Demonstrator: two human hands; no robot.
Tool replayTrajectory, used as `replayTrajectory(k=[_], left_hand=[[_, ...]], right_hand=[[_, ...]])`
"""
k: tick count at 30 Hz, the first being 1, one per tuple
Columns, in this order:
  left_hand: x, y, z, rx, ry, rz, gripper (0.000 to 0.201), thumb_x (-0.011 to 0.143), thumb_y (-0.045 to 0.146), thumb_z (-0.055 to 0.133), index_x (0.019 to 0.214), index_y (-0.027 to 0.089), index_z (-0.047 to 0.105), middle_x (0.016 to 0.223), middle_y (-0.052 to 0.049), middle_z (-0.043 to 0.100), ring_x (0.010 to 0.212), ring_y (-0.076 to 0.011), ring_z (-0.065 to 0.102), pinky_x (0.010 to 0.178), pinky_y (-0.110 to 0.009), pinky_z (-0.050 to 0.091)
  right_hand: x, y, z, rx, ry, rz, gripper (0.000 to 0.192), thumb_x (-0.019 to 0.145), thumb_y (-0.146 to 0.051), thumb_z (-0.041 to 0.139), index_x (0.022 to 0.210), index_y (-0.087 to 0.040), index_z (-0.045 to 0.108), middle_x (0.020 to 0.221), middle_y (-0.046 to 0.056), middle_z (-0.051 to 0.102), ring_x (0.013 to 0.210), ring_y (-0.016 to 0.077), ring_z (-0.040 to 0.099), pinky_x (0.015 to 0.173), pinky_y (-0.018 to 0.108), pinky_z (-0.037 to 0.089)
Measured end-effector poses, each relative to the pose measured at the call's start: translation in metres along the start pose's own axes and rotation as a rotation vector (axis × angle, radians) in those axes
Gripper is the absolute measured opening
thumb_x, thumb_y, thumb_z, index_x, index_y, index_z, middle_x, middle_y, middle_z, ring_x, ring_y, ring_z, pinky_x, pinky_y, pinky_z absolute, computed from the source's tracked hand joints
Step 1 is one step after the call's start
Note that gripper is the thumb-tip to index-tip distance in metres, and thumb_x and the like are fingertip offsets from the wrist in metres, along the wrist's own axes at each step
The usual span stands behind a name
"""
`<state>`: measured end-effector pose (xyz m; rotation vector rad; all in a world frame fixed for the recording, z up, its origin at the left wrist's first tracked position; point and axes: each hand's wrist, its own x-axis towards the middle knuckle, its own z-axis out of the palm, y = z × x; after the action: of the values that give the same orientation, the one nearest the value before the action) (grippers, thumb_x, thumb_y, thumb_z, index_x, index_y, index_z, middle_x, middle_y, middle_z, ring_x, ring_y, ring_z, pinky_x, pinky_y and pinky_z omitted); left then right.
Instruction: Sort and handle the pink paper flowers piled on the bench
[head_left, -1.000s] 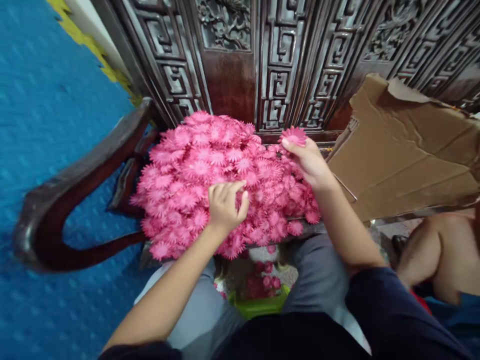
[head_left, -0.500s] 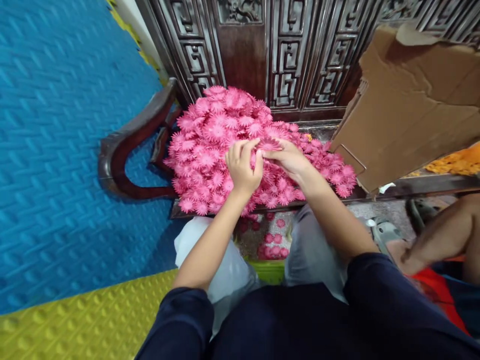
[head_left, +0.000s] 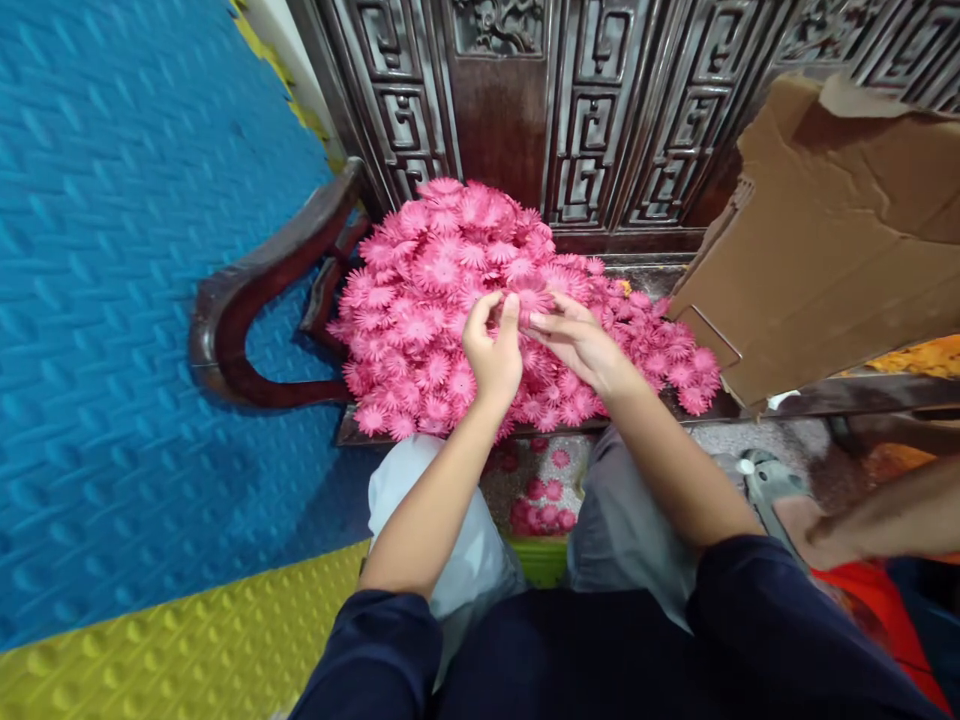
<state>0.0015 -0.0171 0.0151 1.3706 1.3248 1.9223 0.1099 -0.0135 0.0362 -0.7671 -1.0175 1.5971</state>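
A person's two bare hands meet above a large heap of pink paper flowers point(head_left: 442, 300) piled on the seat of a dark carved wooden bench point(head_left: 247, 300). The left hand point(head_left: 493, 350) and the right hand point(head_left: 581, 340) both pinch one pink flower point(head_left: 531, 297) between their fingertips, just over the top of the heap. A torn cardboard sheet point(head_left: 832, 230) leans at the right. More pink flowers lie on the floor point(head_left: 540, 495) between the person's knees.
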Motion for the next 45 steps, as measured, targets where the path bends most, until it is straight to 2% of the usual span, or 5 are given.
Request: replayTrajectory(k=[11, 21, 29, 34, 45], left_hand=[[0.010, -0.009, 0.004, 0.045, 0.087, -0.067, 0.026, 0.082, 0.043, 0.058, 0.092, 0.021, 0.047, 0.084, -0.001, 0.056, 0.072, -0.0091, 0.056, 0.066, -0.020, 0.045], [0.015, -0.008, -0.002, 0.095, -0.044, -0.083, 0.032, 0.082, 0.045, 0.059, 0.092, 0.023, 0.039, 0.079, 0.002, 0.050, 0.061, -0.0062, 0.050, 0.058, -0.019, 0.041], [0.017, -0.011, -0.007, 0.146, -0.252, -0.054, 0.010, 0.086, 0.029, 0.055, 0.083, 0.021, 0.050, 0.078, 0.000, 0.056, 0.071, -0.0099, 0.055, 0.068, -0.022, 0.045], [0.016, -0.006, -0.010, 0.410, -0.168, 0.138, 0.006, 0.080, 0.024, 0.061, 0.080, 0.020, 0.066, 0.092, -0.004, 0.063, 0.095, -0.0177, 0.057, 0.091, -0.033, 0.043], [0.017, -0.007, -0.011, 0.242, -0.313, 0.153, 0.023, 0.081, 0.040, 0.061, 0.078, 0.020, 0.074, 0.083, -0.003, 0.073, 0.079, -0.0155, 0.066, 0.079, -0.030, 0.049]], right_hand=[[0.013, 0.012, -0.010, -0.223, 0.064, -0.042, 0.032, 0.057, -0.045, 0.078, 0.072, -0.021, 0.064, 0.071, -0.003, 0.064, 0.068, 0.0103, 0.057, 0.076, 0.028, 0.050], [0.019, 0.016, -0.009, -0.363, 0.154, -0.220, 0.039, 0.062, -0.059, 0.070, 0.068, -0.021, 0.061, 0.066, -0.002, 0.061, 0.067, 0.0122, 0.055, 0.071, 0.028, 0.047], [0.016, 0.010, -0.015, -0.466, 0.127, -0.276, 0.041, 0.065, -0.062, 0.066, 0.067, -0.021, 0.059, 0.064, -0.001, 0.058, 0.065, 0.0129, 0.053, 0.070, 0.029, 0.045], [0.016, 0.005, -0.016, -0.503, 0.142, -0.290, 0.039, 0.065, -0.060, 0.067, 0.066, -0.021, 0.062, 0.068, 0.000, 0.060, 0.067, 0.0133, 0.054, 0.072, 0.030, 0.044], [0.016, 0.004, -0.025, -0.439, 0.108, -0.247, 0.026, 0.061, -0.046, 0.076, 0.065, -0.022, 0.065, 0.071, -0.003, 0.060, 0.072, 0.0124, 0.052, 0.077, 0.030, 0.042]])
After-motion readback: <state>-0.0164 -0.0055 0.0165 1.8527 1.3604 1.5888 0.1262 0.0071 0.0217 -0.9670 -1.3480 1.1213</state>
